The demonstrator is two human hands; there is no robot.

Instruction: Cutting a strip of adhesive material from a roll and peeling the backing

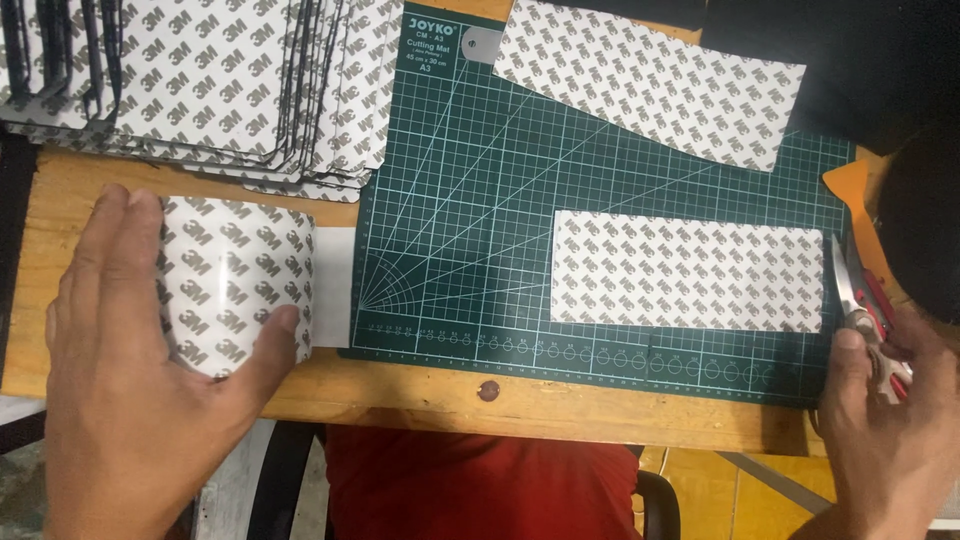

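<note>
Holding a roll of tape point(235, 285), the left hand point(130, 390) has its fingers point(110, 250) curved over the roll's far side and the thumb pressed on the near side, so the grip is closed around it. The roll is wide, w/ white backing paper printed in a grey repeating pattern, and its loose end lies flat toward the cutting mat point(480, 200), just right of the thumb tip.

The right hand point(890, 420) is closed on a pair of scissors point(865, 310) w/ red handles; the fingers are wrapped on the handles and the blades point away from the person, approx. along the mat's right edge. The blades look shut or nearly so.

Just left of the scissor tips, a rectangular cut piece point(690, 272) of the same patterned sheet lies flat on the mat. Further from the fingers, at the mat's far edge, a second longer piece point(650, 85) lies tilted.

Beyond the left hand's fingertips, a stack of patterned sheets point(230, 85) w/ dark edges rests on the wooden table point(400, 395) and overlaps the mat's top left corner a bit. An orange thing point(850, 190) shows beyond the right hand, partly hidden; cannot tell what it is.
</note>
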